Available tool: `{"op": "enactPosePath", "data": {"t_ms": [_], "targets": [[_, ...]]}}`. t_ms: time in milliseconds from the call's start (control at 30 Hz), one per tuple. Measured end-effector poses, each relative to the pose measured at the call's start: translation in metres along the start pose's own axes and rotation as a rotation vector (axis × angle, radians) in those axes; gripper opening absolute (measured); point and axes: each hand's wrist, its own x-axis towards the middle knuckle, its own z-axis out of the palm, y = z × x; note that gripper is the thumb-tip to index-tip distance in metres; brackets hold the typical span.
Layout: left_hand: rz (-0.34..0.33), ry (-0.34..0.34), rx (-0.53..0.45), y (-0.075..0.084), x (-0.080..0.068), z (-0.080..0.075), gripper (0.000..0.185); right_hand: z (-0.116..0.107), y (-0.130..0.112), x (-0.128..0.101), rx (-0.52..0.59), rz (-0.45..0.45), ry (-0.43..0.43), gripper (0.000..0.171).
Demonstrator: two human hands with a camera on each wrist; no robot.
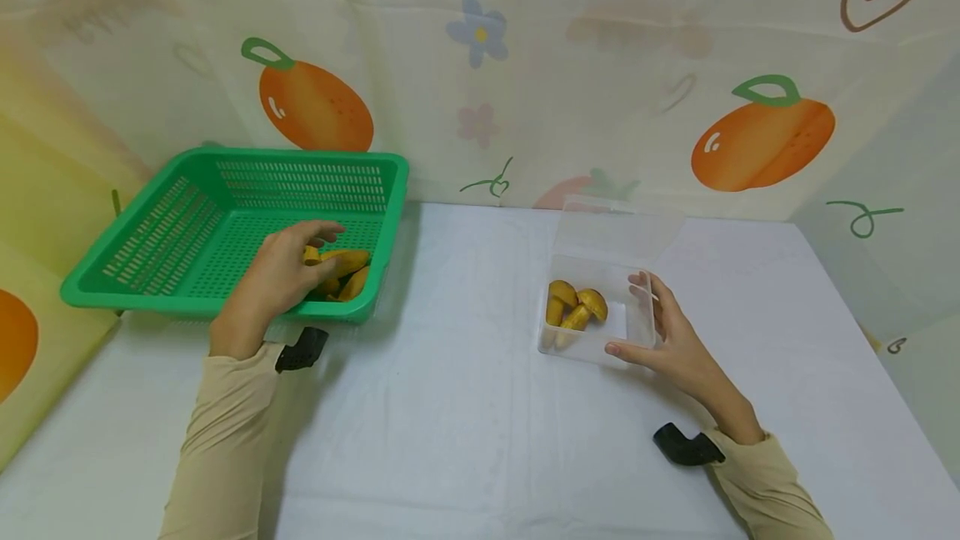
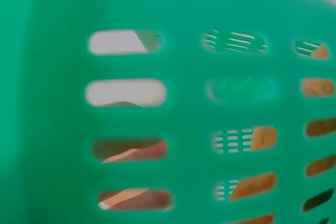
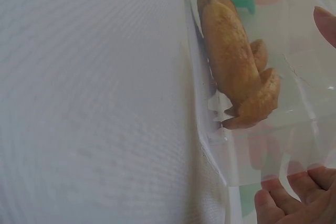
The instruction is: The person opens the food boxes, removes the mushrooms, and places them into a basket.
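Note:
In the head view my left hand (image 1: 279,272) reaches over the near wall of a green plastic basket (image 1: 390,215). Its thumb and fingers are spread apart above several yellow-brown mushrooms (image 1: 352,262) in the basket's near right corner. My right hand (image 1: 681,348) holds a clear plastic box (image 1: 637,319) by its right side, thumb at the front and fingers farther back. Two mushrooms (image 1: 576,317) lie at the left inside the box, and its clear lid (image 1: 611,227) stands open at the back. The basket wall (image 2: 184,66) hides most of the left hand in the left wrist view.
A white cloth (image 1: 450,407) covers the table, with the basket at left and the box at right. Behind them hangs a printed curtain (image 1: 540,107) with orange fruit and hearts. A black wrist device (image 1: 302,349) sits under the left cuff.

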Motion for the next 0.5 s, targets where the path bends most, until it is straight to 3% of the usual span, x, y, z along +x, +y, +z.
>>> {"op": "enactPosePath", "data": {"t_ms": [500], "targets": [[0.183, 0.134, -0.002, 0.025, -0.004, 0.011, 0.034, 0.000, 0.000, 0.000, -0.007, 0.002, 0.002, 0.111]]}}
